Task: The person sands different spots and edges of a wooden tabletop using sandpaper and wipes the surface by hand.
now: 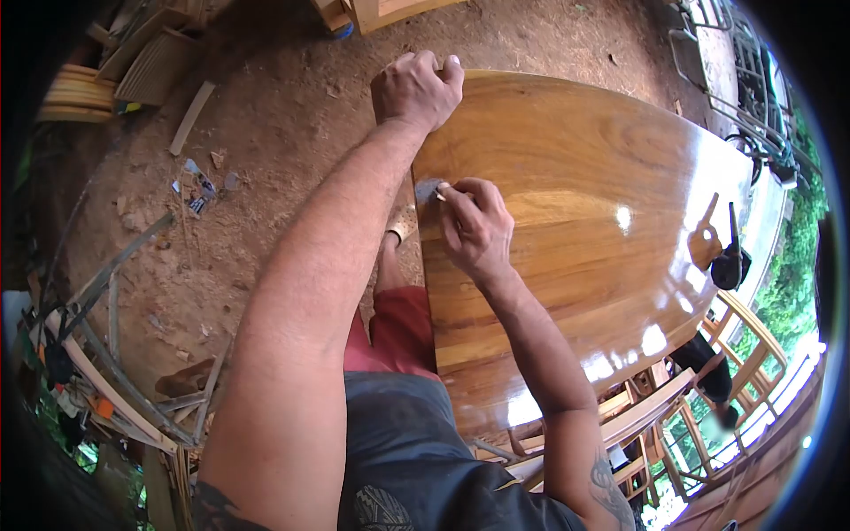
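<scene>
A glossy, varnished wooden tabletop (549,221) stretches from my body to the right. My left hand (418,91) is closed at its far left corner, with the fingers curled over the edge. Nearer to me, my right hand (478,226) pinches a small grey flat piece (428,188) against the surface beside the left edge. The fingers partly cover that piece, and its material is not clear. Toward the right end of the tabletop stands a black object (730,264) with a long thin handle, mirrored in the shine.
Bare brown earth (292,115) lies left of the tabletop, with bits of litter (195,188) on it. Stacked wooden pieces (146,71) are at the upper left. Wooden chair frames (744,336) and a person in dark clothing (704,365) are at the lower right. Metal frames (726,66) stand at the upper right.
</scene>
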`<action>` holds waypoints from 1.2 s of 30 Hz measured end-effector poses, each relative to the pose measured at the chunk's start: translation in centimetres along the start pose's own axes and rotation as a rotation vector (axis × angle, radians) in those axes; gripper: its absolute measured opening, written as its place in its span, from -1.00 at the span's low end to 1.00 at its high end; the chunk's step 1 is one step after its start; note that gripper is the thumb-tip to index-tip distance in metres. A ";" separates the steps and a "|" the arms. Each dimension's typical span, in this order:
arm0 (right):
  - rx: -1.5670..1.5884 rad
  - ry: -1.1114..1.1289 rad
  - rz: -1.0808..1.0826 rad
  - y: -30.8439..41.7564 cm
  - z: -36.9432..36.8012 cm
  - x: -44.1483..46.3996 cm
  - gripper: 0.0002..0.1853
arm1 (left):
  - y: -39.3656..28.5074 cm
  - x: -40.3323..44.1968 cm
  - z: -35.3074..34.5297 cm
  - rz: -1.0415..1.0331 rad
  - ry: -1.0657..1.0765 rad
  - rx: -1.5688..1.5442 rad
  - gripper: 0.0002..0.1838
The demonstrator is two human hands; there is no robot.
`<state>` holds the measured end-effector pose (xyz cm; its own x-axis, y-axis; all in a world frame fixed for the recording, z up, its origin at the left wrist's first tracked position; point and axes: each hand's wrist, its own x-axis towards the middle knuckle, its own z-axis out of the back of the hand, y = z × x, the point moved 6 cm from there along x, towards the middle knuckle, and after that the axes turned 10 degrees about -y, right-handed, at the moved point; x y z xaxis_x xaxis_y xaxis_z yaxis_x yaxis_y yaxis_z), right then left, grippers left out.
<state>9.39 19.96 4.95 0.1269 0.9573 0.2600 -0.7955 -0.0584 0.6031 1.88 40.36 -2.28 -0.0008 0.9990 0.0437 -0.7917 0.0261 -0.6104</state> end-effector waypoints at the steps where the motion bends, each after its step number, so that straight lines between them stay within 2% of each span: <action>1: 0.008 -0.015 0.007 0.0 -0.3 0.0 -0.64 | 0.1 -0.1 -0.1 -0.007 -0.005 0.010 -0.49; 18: 0.024 0.037 0.008 -0.2 0.1 -0.6 -0.63 | 0.1 0.0 0.0 -0.014 0.017 0.018 -0.48; 22: -0.030 -0.019 -0.059 -1.3 0.7 0.0 -0.65 | -0.1 0.1 0.2 -0.013 0.008 0.013 -0.47; 26: 0.024 0.033 0.009 -0.4 0.5 -0.5 -0.66 | 0.0 -0.1 0.0 -0.020 -0.001 0.014 -0.47; 30: -0.040 -0.038 -0.047 -1.2 1.0 0.3 -0.64 | -0.1 0.0 0.0 -0.016 0.006 0.021 -0.48; 34: 0.023 0.008 0.037 -0.4 0.7 -0.6 -0.63 | 0.0 0.1 0.1 -0.018 0.007 0.023 -0.48; 36: -0.014 -0.006 -0.010 -1.1 0.9 -0.2 -0.62 | 0.1 0.3 0.1 -0.012 0.008 0.023 -0.48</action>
<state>10.79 19.62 4.90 0.1385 0.9559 0.2590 -0.8022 -0.0451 0.5953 1.78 40.61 -2.25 0.0142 0.9989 0.0445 -0.8052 0.0379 -0.5918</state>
